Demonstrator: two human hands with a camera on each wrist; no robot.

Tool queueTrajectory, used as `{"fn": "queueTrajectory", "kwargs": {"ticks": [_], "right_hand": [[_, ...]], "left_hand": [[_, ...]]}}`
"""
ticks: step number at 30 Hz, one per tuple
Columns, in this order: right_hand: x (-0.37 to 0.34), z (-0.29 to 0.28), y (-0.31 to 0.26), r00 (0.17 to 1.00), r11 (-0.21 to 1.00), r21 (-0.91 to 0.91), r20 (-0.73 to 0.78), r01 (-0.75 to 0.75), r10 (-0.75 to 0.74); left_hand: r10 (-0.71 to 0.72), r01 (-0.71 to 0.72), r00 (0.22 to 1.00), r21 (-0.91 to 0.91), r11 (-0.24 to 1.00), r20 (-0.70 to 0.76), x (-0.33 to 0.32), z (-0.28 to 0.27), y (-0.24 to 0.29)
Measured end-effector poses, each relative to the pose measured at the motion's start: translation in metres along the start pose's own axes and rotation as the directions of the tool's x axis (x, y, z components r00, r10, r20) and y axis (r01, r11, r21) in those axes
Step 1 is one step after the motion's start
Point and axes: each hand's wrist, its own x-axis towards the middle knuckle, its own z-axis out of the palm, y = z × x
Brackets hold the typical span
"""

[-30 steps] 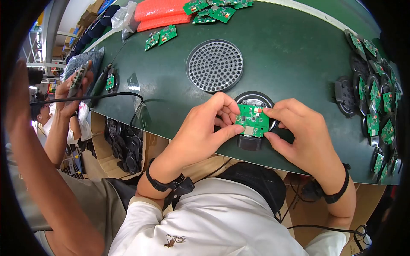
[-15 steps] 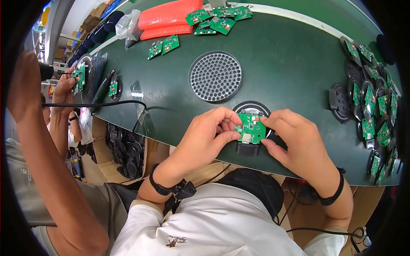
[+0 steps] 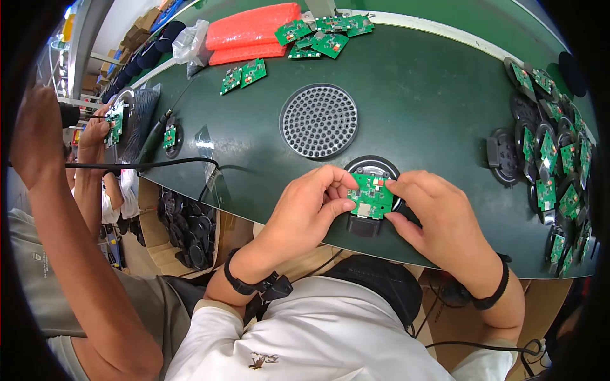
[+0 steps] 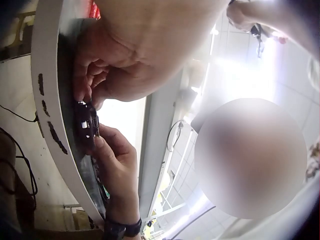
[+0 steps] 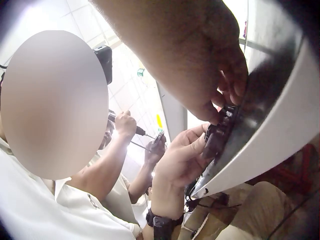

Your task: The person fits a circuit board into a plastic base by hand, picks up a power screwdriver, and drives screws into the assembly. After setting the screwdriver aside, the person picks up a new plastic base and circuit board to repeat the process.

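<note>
In the head view a green circuit board lies over a round black housing near the table's front edge. My left hand pinches the board's left side between thumb and fingers. At its right side, my right hand holds the edge with thumb and forefinger. The left wrist view shows the dark housing edge-on between both hands, low over the table. In the right wrist view the housing is partly hidden by the fingers.
A round perforated black disc lies behind the hands. Loose boards and red bubble wrap are at the back. Several housings with boards are piled at the right. On the left, another person works beside a black cable.
The head view has shifted, so the table things appear lower. Both hands remain at the board with little visible movement. The neighbouring person's held piece has turned, its green board now showing.
</note>
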Motion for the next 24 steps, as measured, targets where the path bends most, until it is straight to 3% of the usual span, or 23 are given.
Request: {"fn": "queueTrajectory", "kwargs": {"ticks": [2, 8, 11, 15, 24], "right_hand": [[-0.0002, 0.0010, -0.0013, 1.000, 0.999, -0.031, -0.016, 0.017, -0.018], [0.0013, 0.0005, -0.0037, 1.000, 0.999, 0.035, -0.012, -0.023, 0.023], [0.0024, 0.0022, -0.0014, 0.998, 0.999, 0.045, -0.056, 0.022, -0.020], [0.0019, 0.0043, -0.0013, 0.998, 0.995, 0.100, -0.046, -0.026, 0.031], [0.0017, 0.0089, -0.0025, 0.996, 0.997, 0.050, -0.068, -0.053, 0.056]], "left_hand": [[0.036, -0.036, 0.999, 0.002, 0.999, -0.022, 0.0003, -0.0004, 0.0001], [-0.048, 0.048, 0.999, -0.009, 0.999, 0.026, 0.0001, -0.0027, 0.0047], [-0.029, 0.029, 0.999, -0.006, 1.000, 0.040, -0.0001, -0.0043, 0.0031], [0.019, -0.019, 1.000, -0.026, 0.999, 0.022, 0.0000, -0.0021, 0.0012], [-0.038, 0.038, 0.999, -0.045, 0.998, 0.015, -0.0012, 0.0001, 0.0018]]}}
